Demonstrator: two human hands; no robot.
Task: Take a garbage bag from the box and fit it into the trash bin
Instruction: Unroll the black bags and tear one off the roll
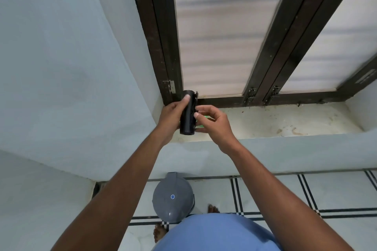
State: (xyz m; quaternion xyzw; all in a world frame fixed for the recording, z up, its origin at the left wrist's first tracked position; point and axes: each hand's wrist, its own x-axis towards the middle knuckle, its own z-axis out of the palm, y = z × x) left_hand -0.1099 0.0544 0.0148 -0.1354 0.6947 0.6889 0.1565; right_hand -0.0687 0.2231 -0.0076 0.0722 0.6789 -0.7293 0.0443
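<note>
The grey trash bin (173,197) stood on the floor by the person's feet, lid shut — no bag fitted. Above the sill, the left hand (173,116) gripped a black bag roll (188,113) while the right hand (212,123) pinched its loose edge — separation apparently just starting.

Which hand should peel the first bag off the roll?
Right hand: its fingertips already sit at the loose edge of the black bag roll, while the left hand grips the roll.

Two hands (173,116) (212,122) — one bag roll (187,116), one bin (173,197), two feet (160,232) (213,209).
</note>
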